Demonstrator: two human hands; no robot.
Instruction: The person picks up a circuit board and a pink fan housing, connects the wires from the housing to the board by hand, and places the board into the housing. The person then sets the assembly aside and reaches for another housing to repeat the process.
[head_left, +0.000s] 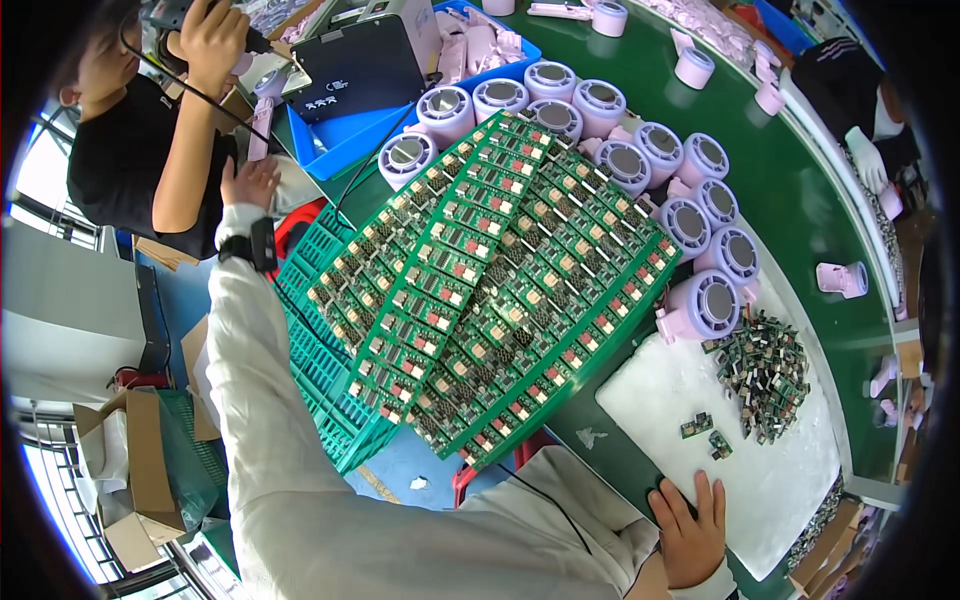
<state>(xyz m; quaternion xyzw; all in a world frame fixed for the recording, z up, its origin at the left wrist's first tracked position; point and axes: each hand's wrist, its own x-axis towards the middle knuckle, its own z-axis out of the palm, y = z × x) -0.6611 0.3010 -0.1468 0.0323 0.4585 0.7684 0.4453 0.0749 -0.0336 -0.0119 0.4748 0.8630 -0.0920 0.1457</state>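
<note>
Several large green circuit board panels (500,290) lie fanned out over a green plastic crate (330,400) in front of me. My left hand (250,182), on a white-sleeved arm with a black wrist strap, reaches past the crate's far left corner with its fingers spread and nothing in it. My right hand (690,530) rests flat on the near edge of a white foam sheet (700,400), fingers apart and empty. On that sheet sit a pile of small cut-out boards (765,370) and two loose ones (705,432).
Lilac round fan housings (690,220) curve around the panels on the green conveyor table (800,180). A blue bin (340,140) holds a black box. A person in black (150,150) works at upper left. A gloved hand (865,160) is at upper right. Cardboard boxes (140,470) stand lower left.
</note>
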